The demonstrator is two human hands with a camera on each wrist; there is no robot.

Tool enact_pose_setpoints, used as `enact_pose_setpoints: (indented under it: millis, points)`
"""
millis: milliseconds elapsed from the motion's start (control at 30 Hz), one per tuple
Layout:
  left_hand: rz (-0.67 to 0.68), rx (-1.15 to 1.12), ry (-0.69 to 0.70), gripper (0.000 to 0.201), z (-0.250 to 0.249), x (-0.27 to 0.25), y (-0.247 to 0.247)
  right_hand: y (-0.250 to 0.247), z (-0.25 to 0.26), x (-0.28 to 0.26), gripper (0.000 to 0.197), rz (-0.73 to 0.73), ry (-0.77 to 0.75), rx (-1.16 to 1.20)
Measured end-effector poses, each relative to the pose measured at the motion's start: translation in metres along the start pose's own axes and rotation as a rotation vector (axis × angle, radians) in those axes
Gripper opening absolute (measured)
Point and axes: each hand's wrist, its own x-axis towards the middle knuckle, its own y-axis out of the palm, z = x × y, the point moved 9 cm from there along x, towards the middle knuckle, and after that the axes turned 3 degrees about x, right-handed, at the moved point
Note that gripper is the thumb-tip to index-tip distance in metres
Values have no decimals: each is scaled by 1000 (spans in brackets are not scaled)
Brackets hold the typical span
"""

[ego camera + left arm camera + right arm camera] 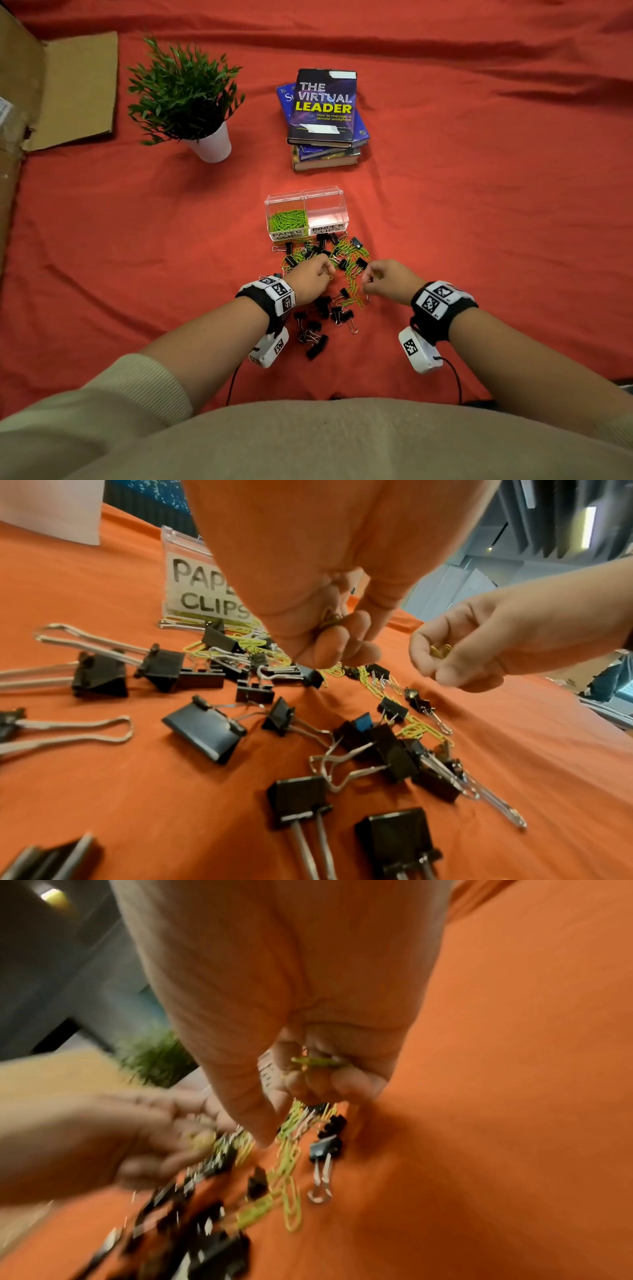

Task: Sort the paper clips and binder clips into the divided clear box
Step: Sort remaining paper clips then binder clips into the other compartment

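Observation:
A clear divided box (337, 195) stands on the red cloth; its left half, labelled PAPER CLIPS (205, 596), holds green paper clips (287, 219), while the BINDER CLIPS half (327, 214) looks bare. In front lies a mixed pile of green paper clips (352, 255) and black binder clips (315, 342). My left hand (317, 274) hovers over the pile, fingers curled round a few green paper clips (330, 619). My right hand (376, 279) is beside it, also holding green paper clips (316, 1062) in curled fingers.
A potted green plant (186, 99) stands at the back left, a stack of books (323, 116) behind the box. Flattened cardboard (78, 89) lies at the far left. The red cloth (496, 205) is wrinkled.

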Motion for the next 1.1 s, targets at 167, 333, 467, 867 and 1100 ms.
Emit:
enact_pose_setpoints:
  millis: [167, 333, 467, 867, 1100]
  points:
    - [-13, 93, 4, 23, -15, 1, 4, 22, 3, 0, 12, 9, -90, -544]
    - [-53, 281, 56, 18, -28, 7, 19, 36, 0, 0, 19, -28, -89, -619]
    - [-38, 482, 89, 25, -21, 9, 30, 42, -2, -2, 19, -30, -52, -527]
    - [-118, 537, 44, 24, -2, -2, 1, 7, -8, -5, 17, 25, 41, 77]
    - [-107, 623, 122, 37, -28, 1, 29, 4, -5, -4, 23, 98, 2, 293]
